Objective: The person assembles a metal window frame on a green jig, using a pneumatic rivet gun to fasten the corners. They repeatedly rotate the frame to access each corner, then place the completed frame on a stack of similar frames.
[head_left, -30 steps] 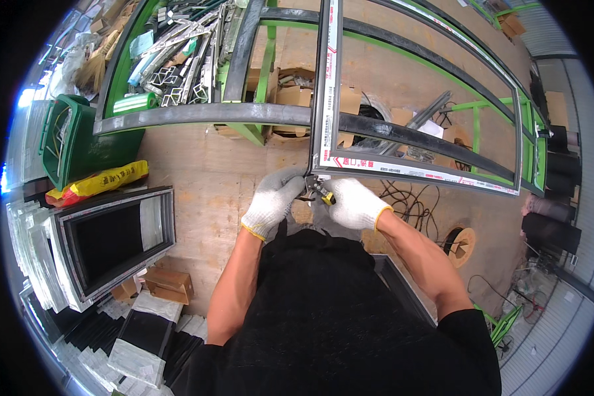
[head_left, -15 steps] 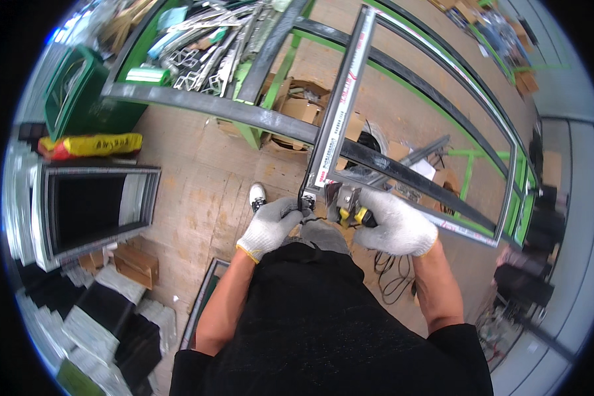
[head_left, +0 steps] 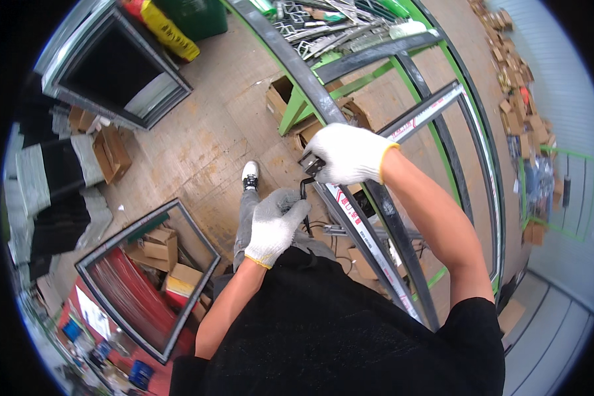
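Note:
My left hand (head_left: 275, 223), in a white knitted glove with a yellow cuff, pinches a thin black strip (head_left: 304, 189) that looks like a rubber seal. The strip runs up toward the near corner of a rectangular window frame (head_left: 369, 245), grey with white film printed in red. At that corner my right hand (head_left: 350, 153), gloved alike, is closed around a hand cutter (head_left: 312, 164). Only the tool's dark head shows past the fingers; its handles are hidden in the palm. The cutter is close to the strip's upper end; whether they touch I cannot tell.
The frame rests on a green-legged rack with dark padded bars (head_left: 310, 89). Metal offcuts (head_left: 336, 33) fill its far section. Another dark frame (head_left: 153, 277) leans at lower left, before cardboard boxes (head_left: 160, 245). Stacked frames (head_left: 115, 69) stand at upper left.
My view has turned toward the right, so the rack and frame sit differently. My right hand has swung to the far side of the frame corner, cutter still held. The left hand keeps its pinch.

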`<action>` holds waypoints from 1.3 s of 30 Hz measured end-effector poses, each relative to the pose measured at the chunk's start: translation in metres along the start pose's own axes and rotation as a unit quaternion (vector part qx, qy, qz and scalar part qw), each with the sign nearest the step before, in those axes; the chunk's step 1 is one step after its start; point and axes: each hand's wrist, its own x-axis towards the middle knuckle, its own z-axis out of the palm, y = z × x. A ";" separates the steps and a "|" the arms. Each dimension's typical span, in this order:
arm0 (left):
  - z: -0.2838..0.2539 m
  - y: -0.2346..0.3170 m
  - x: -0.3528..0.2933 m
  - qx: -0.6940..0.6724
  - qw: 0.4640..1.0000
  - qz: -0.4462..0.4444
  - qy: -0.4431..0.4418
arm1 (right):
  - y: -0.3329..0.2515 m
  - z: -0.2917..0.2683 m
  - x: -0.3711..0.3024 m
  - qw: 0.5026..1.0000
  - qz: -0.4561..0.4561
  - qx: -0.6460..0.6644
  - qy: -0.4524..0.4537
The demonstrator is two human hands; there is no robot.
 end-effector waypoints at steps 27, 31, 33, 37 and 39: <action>0.066 -0.002 0.002 -0.227 0.965 -0.084 0.099 | -0.010 -0.007 0.032 0.971 -0.068 -0.182 -0.140; 0.065 -0.004 0.009 -0.070 0.988 0.004 0.138 | -0.014 -0.006 0.030 0.972 -0.063 -0.182 -0.135; 0.066 -0.007 0.013 -0.018 0.988 0.024 0.151 | -0.016 -0.005 0.030 0.973 -0.055 -0.176 -0.137; 0.061 -0.017 0.019 0.002 0.991 0.042 0.130 | -0.018 -0.006 0.029 0.975 -0.052 -0.175 -0.125; 0.055 -0.022 0.023 0.083 0.977 0.151 0.124 | -0.017 -0.007 0.030 0.979 -0.055 -0.154 -0.118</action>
